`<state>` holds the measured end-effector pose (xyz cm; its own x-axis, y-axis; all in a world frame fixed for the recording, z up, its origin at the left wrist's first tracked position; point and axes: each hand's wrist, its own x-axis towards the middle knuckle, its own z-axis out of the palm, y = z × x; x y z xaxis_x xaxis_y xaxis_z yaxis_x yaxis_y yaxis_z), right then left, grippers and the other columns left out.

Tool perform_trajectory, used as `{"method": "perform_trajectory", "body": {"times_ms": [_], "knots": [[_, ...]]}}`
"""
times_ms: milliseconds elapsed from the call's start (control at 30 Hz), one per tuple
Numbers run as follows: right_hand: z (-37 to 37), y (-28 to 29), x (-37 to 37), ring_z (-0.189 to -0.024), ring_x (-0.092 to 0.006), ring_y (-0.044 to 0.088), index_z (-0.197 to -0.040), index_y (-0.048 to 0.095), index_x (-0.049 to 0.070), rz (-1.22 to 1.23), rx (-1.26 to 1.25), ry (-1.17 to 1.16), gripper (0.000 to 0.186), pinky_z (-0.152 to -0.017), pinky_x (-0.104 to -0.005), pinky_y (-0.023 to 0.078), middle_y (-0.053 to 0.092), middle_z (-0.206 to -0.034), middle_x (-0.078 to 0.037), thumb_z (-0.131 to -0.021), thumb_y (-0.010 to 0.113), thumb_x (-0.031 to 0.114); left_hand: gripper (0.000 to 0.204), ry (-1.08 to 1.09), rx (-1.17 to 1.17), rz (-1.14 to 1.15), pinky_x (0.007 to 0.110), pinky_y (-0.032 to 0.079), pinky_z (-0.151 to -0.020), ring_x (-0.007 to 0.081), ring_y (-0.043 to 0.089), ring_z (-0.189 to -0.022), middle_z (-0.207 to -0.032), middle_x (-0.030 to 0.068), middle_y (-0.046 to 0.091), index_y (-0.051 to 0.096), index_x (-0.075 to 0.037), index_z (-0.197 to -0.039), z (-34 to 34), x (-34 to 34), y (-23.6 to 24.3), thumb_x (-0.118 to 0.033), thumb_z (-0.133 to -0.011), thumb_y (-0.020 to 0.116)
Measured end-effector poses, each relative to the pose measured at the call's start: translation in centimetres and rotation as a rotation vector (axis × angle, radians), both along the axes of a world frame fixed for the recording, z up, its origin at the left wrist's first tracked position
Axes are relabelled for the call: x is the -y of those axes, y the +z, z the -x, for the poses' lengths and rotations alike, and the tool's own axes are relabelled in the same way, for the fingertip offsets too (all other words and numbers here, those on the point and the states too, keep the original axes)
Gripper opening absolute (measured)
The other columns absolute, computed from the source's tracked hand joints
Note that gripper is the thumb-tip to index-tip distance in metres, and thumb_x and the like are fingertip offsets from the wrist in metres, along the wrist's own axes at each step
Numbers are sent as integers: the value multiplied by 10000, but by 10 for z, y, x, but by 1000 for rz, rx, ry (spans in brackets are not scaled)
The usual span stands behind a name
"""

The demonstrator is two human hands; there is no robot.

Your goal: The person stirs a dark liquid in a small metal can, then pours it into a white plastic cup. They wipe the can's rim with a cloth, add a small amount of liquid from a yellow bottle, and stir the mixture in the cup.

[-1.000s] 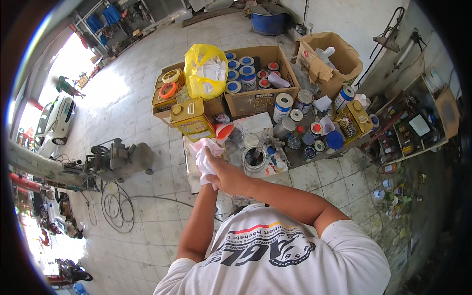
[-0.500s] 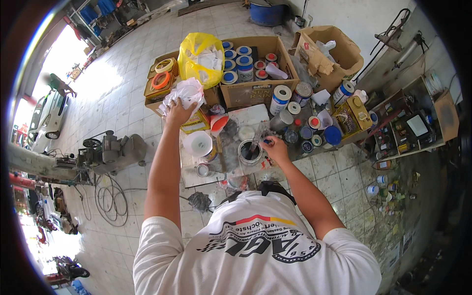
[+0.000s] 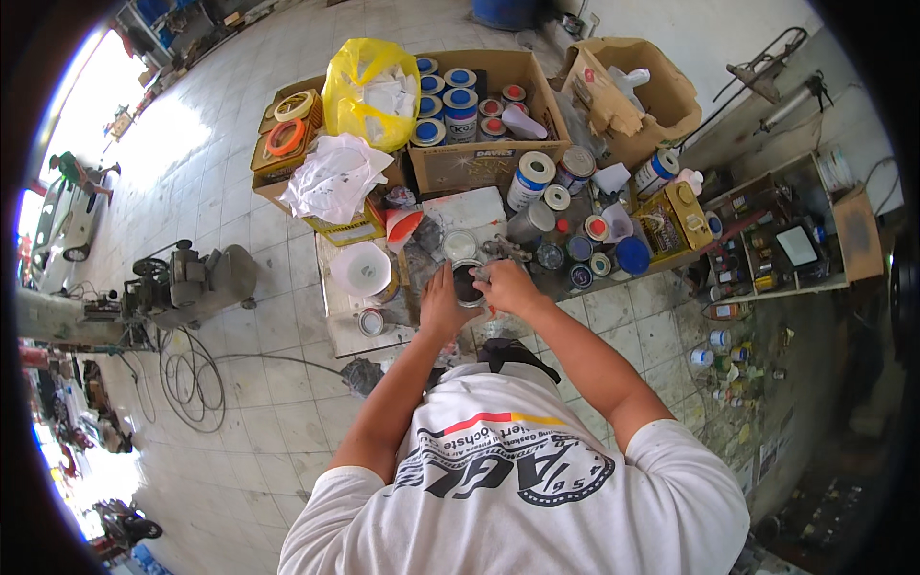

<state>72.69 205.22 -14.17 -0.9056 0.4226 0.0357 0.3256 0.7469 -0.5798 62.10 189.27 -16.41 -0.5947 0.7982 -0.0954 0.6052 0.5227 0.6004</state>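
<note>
An open can of dark liquid stands on the worktable, with my left hand curled against its left side. My right hand grips a grey stirrer at the can's mouth; the stirrer's lower part is unclear. Just behind is a pale round lid or can. A white cup and a small tin sit to the left. A crumpled pale cloth lies on a yellow tin, beside an orange-red funnel.
Cardboard boxes of cans, a yellow bag and more cans crowd the table. An air compressor and coiled hose lie left. A shelf unit stands right. Another person is by a white car.
The pale cloth has left my hands and rests on the yellow tin. My left hand has come down to the open can; my right hand has moved slightly left over it with the stirrer.
</note>
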Motion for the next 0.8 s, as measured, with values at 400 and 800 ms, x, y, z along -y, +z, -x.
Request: {"method": "perform_trajectory", "body": {"times_ms": [400,800], "knots": [[-17,21,14,-807,-371,722,-1009,809,98,141,-193,-24,213,-750,-466,568,719,-864,-137,-883,773,265,1123,-79,30,-277,511,437,-1117,467,497,-1344,-1468,258,493,391,13,-1492,-9,7,-11,-289,-571,959],[-24,21,31,-924,-327,714,-1034,820,212,124,-130,123,199,-797,-490,561,743,-954,-58,-865,766,302,1127,-82,15,-265,515,428,-1142,472,467,-1378,-1488,274,472,379,8,-1501,-15,12,-16,-245,-568,957]]}}
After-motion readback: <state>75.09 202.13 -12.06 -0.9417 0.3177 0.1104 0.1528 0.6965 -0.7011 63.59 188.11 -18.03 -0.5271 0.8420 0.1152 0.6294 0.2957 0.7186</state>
